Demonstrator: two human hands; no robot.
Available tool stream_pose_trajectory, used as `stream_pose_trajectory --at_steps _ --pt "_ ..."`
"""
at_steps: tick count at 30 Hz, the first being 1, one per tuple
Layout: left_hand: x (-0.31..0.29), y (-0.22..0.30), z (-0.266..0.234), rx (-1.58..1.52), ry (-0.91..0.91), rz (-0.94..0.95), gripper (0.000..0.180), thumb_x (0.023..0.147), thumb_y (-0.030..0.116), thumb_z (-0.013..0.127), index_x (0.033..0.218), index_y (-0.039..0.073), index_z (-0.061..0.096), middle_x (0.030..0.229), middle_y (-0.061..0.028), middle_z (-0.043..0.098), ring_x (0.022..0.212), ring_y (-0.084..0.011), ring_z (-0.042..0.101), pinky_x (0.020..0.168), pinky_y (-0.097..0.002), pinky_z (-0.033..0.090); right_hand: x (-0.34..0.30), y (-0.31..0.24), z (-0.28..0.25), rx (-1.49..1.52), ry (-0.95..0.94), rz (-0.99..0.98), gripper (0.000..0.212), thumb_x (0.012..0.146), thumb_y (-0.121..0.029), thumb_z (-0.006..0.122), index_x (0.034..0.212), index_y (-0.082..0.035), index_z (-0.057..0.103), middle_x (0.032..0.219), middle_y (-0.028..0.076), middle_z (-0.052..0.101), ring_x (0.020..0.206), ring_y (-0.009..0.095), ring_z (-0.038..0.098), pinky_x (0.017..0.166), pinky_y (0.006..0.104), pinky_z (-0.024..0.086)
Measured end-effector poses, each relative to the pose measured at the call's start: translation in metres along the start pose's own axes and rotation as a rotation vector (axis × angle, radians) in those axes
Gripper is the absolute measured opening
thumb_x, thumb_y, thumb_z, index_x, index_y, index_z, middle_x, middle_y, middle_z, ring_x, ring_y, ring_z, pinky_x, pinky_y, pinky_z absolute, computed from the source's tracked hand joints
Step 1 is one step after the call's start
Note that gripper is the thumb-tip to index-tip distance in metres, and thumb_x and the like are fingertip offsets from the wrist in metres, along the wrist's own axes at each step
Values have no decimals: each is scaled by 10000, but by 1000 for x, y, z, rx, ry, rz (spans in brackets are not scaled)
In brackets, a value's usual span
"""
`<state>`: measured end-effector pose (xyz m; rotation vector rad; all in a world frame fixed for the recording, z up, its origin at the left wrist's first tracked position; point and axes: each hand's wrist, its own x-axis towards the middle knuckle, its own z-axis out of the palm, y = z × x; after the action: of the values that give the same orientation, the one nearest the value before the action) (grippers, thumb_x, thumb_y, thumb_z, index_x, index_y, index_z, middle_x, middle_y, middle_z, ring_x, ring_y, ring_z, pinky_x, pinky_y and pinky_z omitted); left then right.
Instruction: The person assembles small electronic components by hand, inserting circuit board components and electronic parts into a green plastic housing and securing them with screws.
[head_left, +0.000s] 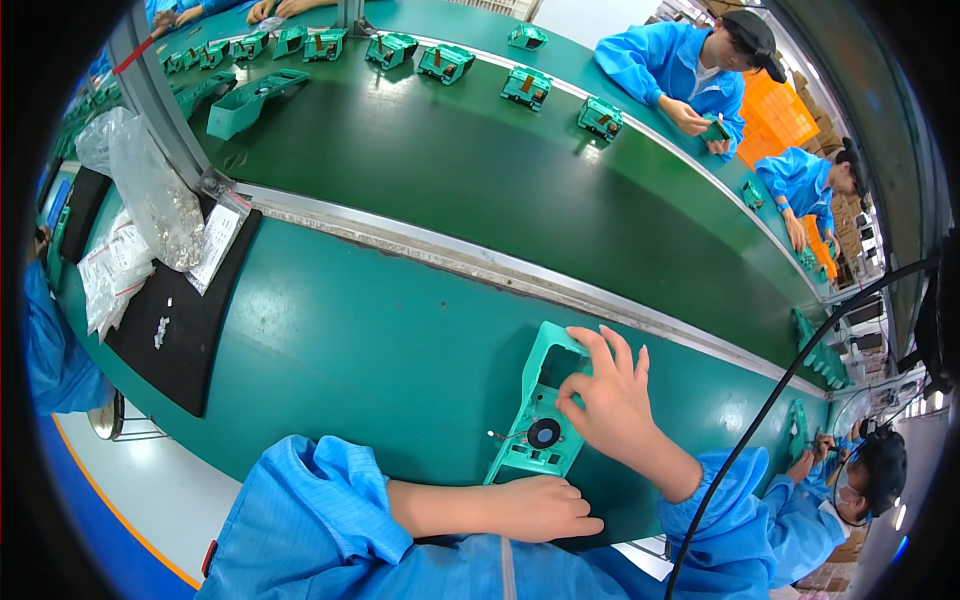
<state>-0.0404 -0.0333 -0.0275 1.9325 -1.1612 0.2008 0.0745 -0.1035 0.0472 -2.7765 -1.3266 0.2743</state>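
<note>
A light-green plastic housing (533, 410) lies on the bench in front of me, with a large opening at its far end. A round black speaker (543, 433) sits in its nearer half, and a thin wire with a small white connector (491, 434) sticks out to the left. My right hand (618, 405) is over the right side of the housing, thumb and forefinger apart near the opening, the other fingers spread. At the near end of the housing, my left hand (548, 508) is closed, its fingers curled; whatever is in them is hidden.
Beyond a metal rail (440, 258) runs a dark green conveyor (430, 170) carrying several green assemblies (526, 88). On the left, plastic bags (160, 195) and small parts lie on a black mat (180, 330). A black cable (770, 410) hangs at right. Co-workers (690, 70) sit across and alongside.
</note>
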Motion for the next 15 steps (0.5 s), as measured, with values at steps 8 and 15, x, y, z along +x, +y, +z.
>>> stream_pose_trajectory --at_steps 8,15 --pt "3 -1 0 -2 -86 -31 295 707 104 475 1001 97 495 678 -31 463 621 -162 495 571 -277 416 2 5 2 16 -18 44 95 663 -159 612 694 -73 585 1195 77 357 1126 346 306 855 623 238" --pt "-5 0 -4 -8 -49 -25 347 681 92 507 1028 107 501 694 -29 471 626 -173 498 560 -288 422 -5 25 -33 -277 124 -456 159 680 -157 563 834 -139 602 1186 3 415 1090 273 380 897 500 310"
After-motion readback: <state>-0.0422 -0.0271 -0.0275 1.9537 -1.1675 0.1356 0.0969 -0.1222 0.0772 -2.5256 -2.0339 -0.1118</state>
